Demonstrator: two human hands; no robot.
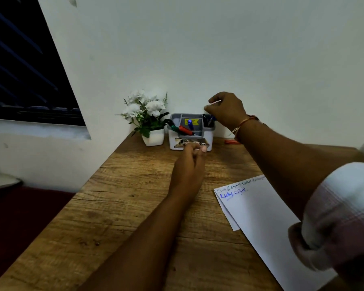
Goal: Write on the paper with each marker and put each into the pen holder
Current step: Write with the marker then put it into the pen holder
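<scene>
A grey-and-white pen holder (208,133) stands at the back of the desk against the wall. A red marker (185,130), a green one (173,128) and a blue one (190,123) sit in its left and middle compartments, and dark pens (207,121) stand in the right one. My right hand (227,110) hovers over that right compartment, pinched on a slim pale marker (215,102) that is mostly hidden by the fingers. My left hand (189,166) rests with curled fingers against the holder's front. The white paper (271,217), at the near right, carries dark and blue writing.
A white pot of white flowers (149,118) stands just left of the holder. A red marker (230,141) lies on the wooden desk (124,206) behind my right wrist. A dark window (19,70) is at the left, and the desk's left edge drops off.
</scene>
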